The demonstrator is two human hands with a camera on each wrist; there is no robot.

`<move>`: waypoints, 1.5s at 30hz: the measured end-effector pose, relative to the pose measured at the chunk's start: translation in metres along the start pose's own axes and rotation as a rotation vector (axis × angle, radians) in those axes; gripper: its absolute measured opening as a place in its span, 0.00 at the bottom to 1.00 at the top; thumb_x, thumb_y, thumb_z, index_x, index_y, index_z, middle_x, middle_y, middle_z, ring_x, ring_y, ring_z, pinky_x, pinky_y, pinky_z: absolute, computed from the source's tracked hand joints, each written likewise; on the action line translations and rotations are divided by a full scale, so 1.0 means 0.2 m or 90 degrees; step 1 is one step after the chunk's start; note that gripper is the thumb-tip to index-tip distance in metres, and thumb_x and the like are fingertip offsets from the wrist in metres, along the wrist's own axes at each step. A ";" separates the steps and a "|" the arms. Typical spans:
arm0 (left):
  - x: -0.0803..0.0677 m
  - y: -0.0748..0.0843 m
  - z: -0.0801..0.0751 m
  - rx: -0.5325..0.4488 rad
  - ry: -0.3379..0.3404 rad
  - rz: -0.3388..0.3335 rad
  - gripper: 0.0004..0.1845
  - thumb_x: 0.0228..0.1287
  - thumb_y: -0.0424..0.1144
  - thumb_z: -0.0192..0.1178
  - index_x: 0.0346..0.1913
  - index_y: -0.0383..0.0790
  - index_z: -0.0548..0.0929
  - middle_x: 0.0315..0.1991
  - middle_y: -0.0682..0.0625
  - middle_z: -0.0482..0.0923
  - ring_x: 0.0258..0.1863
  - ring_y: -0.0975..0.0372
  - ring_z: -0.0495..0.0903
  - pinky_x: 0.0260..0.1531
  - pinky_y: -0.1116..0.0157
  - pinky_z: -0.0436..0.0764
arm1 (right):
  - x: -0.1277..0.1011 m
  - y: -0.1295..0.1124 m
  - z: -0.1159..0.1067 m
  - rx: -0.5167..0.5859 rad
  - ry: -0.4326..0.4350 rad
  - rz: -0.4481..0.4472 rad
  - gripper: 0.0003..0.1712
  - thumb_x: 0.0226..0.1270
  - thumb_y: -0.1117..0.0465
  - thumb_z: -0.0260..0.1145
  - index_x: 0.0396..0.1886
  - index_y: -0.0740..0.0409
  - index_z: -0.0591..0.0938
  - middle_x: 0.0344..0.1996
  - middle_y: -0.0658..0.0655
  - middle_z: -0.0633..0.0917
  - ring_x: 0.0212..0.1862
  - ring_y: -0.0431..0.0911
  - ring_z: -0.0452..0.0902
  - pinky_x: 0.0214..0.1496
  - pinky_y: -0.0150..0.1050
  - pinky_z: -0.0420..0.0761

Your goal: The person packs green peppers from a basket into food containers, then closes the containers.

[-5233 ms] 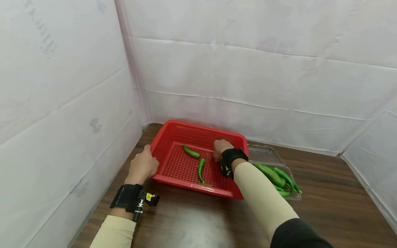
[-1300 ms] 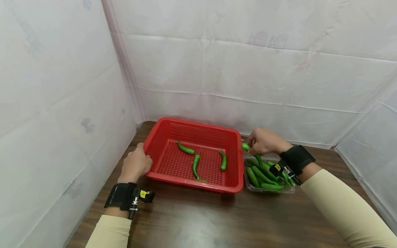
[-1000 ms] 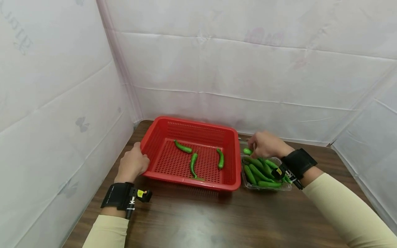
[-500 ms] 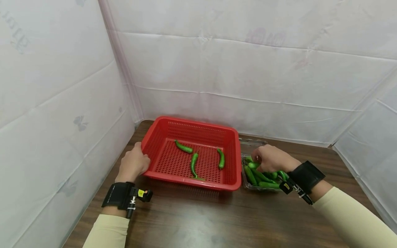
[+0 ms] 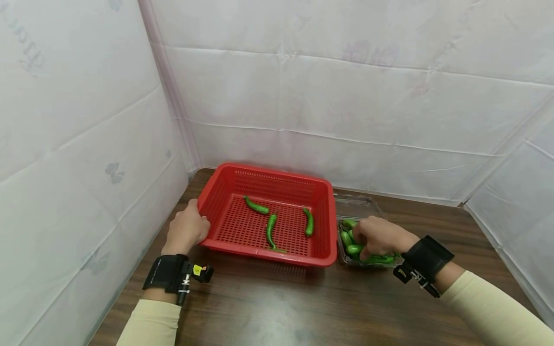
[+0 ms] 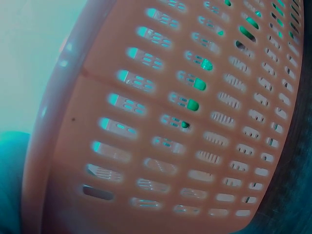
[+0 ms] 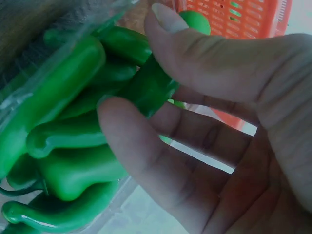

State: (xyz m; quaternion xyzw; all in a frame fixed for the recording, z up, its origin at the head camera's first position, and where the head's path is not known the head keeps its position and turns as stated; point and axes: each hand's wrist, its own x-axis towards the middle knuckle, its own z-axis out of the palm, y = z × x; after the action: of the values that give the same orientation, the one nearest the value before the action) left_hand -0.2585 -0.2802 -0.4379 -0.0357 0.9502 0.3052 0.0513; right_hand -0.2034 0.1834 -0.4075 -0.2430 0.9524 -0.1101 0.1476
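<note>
My left hand [image 5: 185,228] grips the left rim of a red slotted plastic basket [image 5: 281,259]. Its slotted wall [image 6: 146,112] fills the left wrist view, with green showing through some slots. On the basket floor lie a left chili pepper [image 5: 256,205], a middle one [image 5: 270,231] and a right one [image 5: 309,223]. My right hand [image 5: 385,235] is inside a clear plastic box [image 5: 344,259] heaped with green chili peppers [image 7: 48,109]. Its thumb and fingers hold one green chili pepper [image 7: 151,87], whose pale end [image 7: 196,22] pokes out past the thumb. The hand hides part of the heap.
The box's clear lid [image 5: 357,205] lies folded back behind it. Box and basket stand side by side on a dark wooden table [image 5: 259,307]. White sheeting forms a left wall [image 5: 78,192] and a back wall [image 5: 329,105] close behind the basket.
My right hand has gone from inside the basket to the box, leaving a third pepper in the basket. Lately it has lowered among the peppers. The left hand keeps its grip on the rim.
</note>
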 end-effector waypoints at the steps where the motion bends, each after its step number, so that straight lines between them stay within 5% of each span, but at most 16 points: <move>1: 0.00 0.00 0.00 0.000 0.001 0.001 0.30 0.74 0.36 0.50 0.75 0.28 0.60 0.51 0.28 0.80 0.40 0.46 0.84 0.32 0.57 0.79 | 0.00 0.00 0.00 0.000 -0.001 0.003 0.23 0.50 0.64 0.84 0.20 0.50 0.74 0.19 0.43 0.64 0.25 0.37 0.58 0.29 0.33 0.63; 19: 0.00 0.00 0.00 -0.010 -0.002 -0.013 0.31 0.74 0.35 0.50 0.75 0.28 0.60 0.50 0.29 0.81 0.39 0.47 0.84 0.31 0.59 0.78 | 0.05 -0.03 0.00 0.004 -0.020 0.005 0.15 0.56 0.67 0.78 0.20 0.48 0.80 0.17 0.42 0.73 0.22 0.35 0.64 0.27 0.32 0.68; 28: 0.00 0.01 0.00 -0.009 0.003 -0.013 0.31 0.74 0.36 0.50 0.75 0.29 0.60 0.51 0.30 0.81 0.40 0.47 0.84 0.34 0.57 0.79 | 0.16 -0.12 -0.10 -0.017 0.093 -0.009 0.16 0.63 0.68 0.67 0.18 0.48 0.78 0.13 0.43 0.67 0.18 0.37 0.58 0.25 0.33 0.62; 35: 0.00 0.03 0.01 -0.007 0.007 -0.008 0.30 0.72 0.34 0.52 0.74 0.30 0.62 0.50 0.30 0.82 0.40 0.47 0.84 0.35 0.55 0.80 | 0.27 -0.22 -0.18 -0.024 0.152 0.004 0.12 0.66 0.68 0.65 0.23 0.52 0.82 0.17 0.48 0.77 0.20 0.40 0.68 0.25 0.35 0.68; 41: -0.01 0.03 0.01 -0.010 0.017 -0.002 0.30 0.71 0.34 0.51 0.74 0.29 0.62 0.48 0.30 0.82 0.38 0.48 0.84 0.32 0.57 0.80 | 0.45 -0.29 -0.22 -0.047 0.080 0.033 0.05 0.67 0.68 0.65 0.30 0.56 0.80 0.19 0.48 0.68 0.23 0.42 0.61 0.27 0.37 0.64; 43: -0.01 0.03 0.00 -0.010 0.019 -0.001 0.30 0.72 0.34 0.51 0.74 0.29 0.62 0.48 0.30 0.82 0.38 0.48 0.84 0.31 0.57 0.80 | 0.52 -0.31 -0.21 -0.072 0.044 0.037 0.04 0.68 0.68 0.63 0.37 0.60 0.84 0.23 0.51 0.73 0.25 0.43 0.63 0.31 0.38 0.67; 45: -0.01 0.03 0.00 -0.008 0.024 0.000 0.30 0.73 0.35 0.51 0.74 0.30 0.62 0.48 0.30 0.83 0.37 0.47 0.85 0.31 0.57 0.79 | 0.58 -0.32 -0.20 -0.106 0.008 0.028 0.12 0.70 0.66 0.63 0.50 0.63 0.85 0.32 0.56 0.84 0.30 0.45 0.74 0.37 0.40 0.76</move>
State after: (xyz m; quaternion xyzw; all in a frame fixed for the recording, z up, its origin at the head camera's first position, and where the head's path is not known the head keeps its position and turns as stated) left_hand -0.2568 -0.2753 -0.4351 -0.0415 0.9491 0.3106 0.0334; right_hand -0.2859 0.0766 -0.3787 -0.2330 0.9642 -0.0288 0.1233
